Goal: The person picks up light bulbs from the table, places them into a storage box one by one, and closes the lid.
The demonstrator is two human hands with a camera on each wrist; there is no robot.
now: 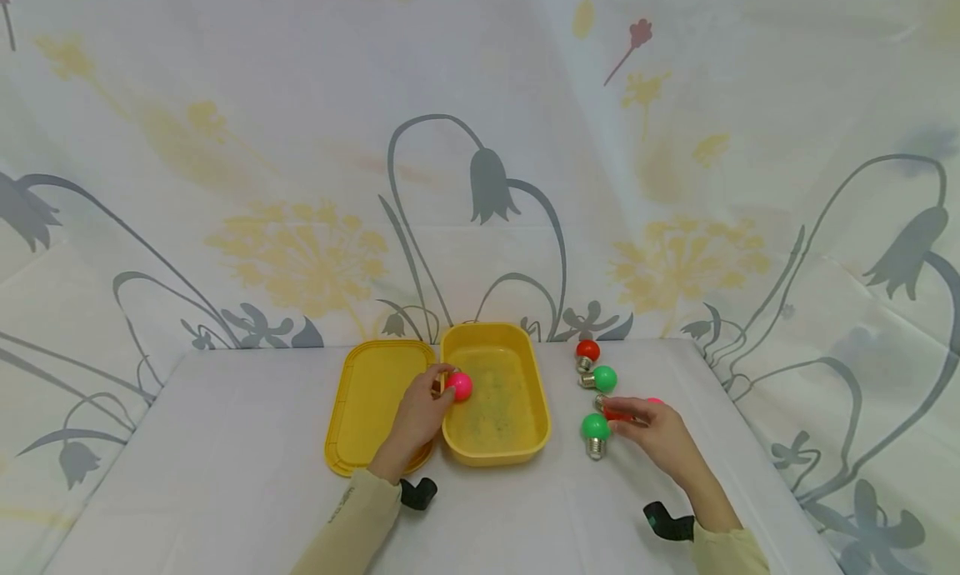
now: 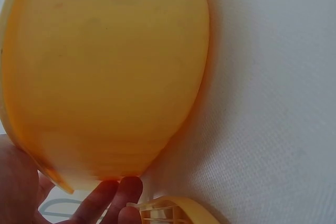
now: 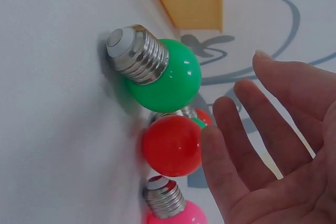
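My left hand [image 1: 420,412] grips the left wall of a yellow plastic box [image 1: 536,392]. In the left wrist view several fingers [image 2: 123,192] lie against the outer wall, with the thumb side at the rim. A pink bulb [image 1: 460,386] shows just inside that wall, by the fingertips. My right hand [image 1: 660,443] hovers with extended fingers beside a green bulb [image 1: 596,427] and a red bulb [image 3: 173,146]; one fingertip overlaps the red bulb, and I cannot tell whether they touch. Another pink bulb [image 3: 184,214] lies beside it, partly hidden by the hand in the head view.
Left of the box lies a yellow lid [image 1: 367,408]. Farther back on the right are another red bulb [image 1: 588,351] and another green bulb [image 1: 604,379]. A flower-printed cloth [image 1: 487,250] hangs behind the white-covered table [image 1: 225,475].
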